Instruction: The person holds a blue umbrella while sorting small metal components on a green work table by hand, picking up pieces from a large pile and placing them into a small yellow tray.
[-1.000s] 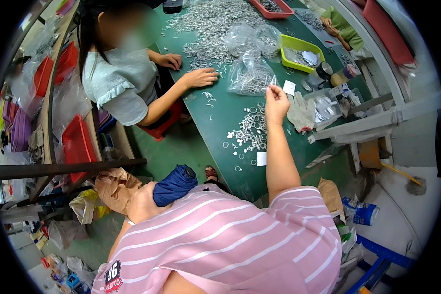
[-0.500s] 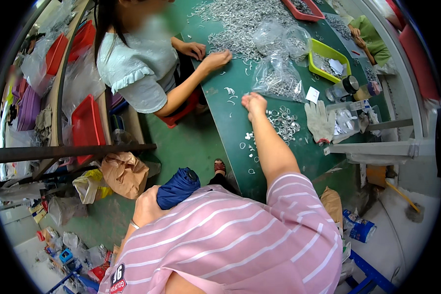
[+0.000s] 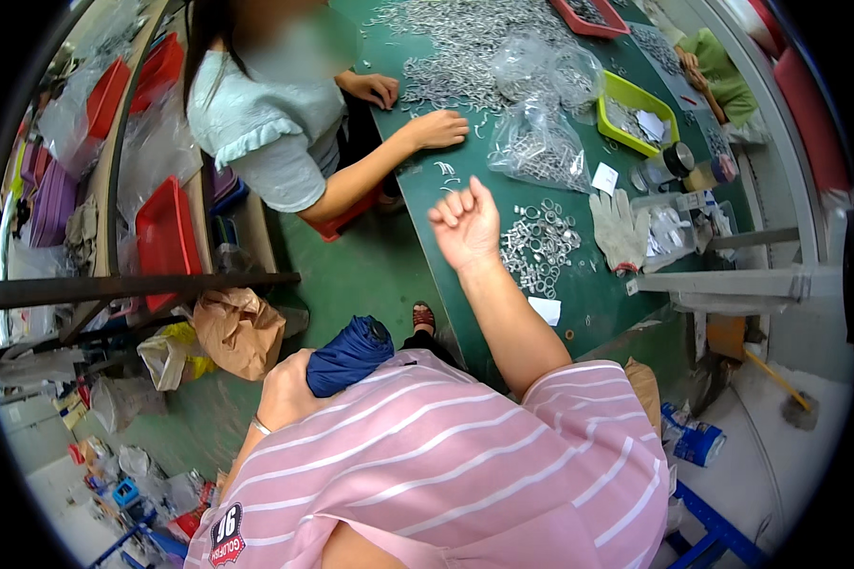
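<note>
Table (image 3: 598,296): ahead; a co-worker (image 3: 266,142) sits at its left side.
Rings (image 3: 543,245): on the table, nearer than the bag (image 3: 541,156).
Tub (image 3: 624,140): right of the bag, papers (image 3: 650,125) in it.
Glove (image 3: 620,232): on the table, right of the rings.
Right hand (image 3: 466,230): over the table, left of the rings.
Umbrella (image 3: 349,357): in the left hand (image 3: 289,391), left of the table's near end.
Shelf (image 3: 142,287): far left, behind the co-worker, a tray (image 3: 166,237) on it.

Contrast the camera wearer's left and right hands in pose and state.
The left hand grips a folded dark blue umbrella; the right hand looks empty. The left hand shows its back, by the striped shirt; the right hand shows its palm, over the green table. The left wrist wears a band; the right wrist is bare. Both hands are ungloved.
</note>
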The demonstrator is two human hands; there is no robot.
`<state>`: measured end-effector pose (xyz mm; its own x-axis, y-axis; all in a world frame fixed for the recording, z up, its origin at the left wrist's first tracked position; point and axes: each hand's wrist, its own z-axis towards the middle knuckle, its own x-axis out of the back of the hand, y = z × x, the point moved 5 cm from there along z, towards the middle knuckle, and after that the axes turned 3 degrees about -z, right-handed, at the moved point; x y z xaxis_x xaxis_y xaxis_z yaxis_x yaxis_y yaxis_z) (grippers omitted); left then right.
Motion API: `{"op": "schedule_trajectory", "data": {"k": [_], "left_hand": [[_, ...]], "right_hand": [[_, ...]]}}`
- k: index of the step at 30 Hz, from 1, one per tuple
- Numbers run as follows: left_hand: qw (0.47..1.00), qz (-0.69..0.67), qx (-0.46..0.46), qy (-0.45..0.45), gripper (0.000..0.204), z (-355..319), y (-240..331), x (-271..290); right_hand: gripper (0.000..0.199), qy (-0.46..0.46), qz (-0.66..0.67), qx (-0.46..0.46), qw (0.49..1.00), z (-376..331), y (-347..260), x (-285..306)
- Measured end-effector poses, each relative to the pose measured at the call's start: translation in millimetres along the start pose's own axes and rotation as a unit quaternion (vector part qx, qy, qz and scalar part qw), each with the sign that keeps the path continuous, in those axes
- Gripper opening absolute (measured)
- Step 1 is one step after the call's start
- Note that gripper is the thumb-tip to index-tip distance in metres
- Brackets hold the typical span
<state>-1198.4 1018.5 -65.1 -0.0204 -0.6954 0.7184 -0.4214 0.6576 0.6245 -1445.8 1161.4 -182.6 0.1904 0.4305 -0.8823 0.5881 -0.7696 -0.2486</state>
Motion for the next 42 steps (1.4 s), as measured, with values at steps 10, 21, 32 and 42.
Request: {"op": "schedule_trajectory", "data": {"k": [10,21,32,42], "left_hand": [[0.992,0.055,-0.088,-0.068,0.047,15,28,-11],[0.995,0.075,-0.041,-0.056,0.046,11,46,1],[1.000,0.005,-0.015,-0.015,0.049,8,-3,1],[0.999,0.010,0.032,0.022,0.047,5,-12,6]], "right_hand": [[0.044,-0.761,0.117,0.025,0.638,-214,-29,-212],[0.042,-0.800,0.108,0.040,0.589,-228,-33,-225],[0.029,0.053,-0.862,0.239,0.443,86,-52,60],[0.021,0.095,-0.932,0.215,0.276,141,-81,84]]}}
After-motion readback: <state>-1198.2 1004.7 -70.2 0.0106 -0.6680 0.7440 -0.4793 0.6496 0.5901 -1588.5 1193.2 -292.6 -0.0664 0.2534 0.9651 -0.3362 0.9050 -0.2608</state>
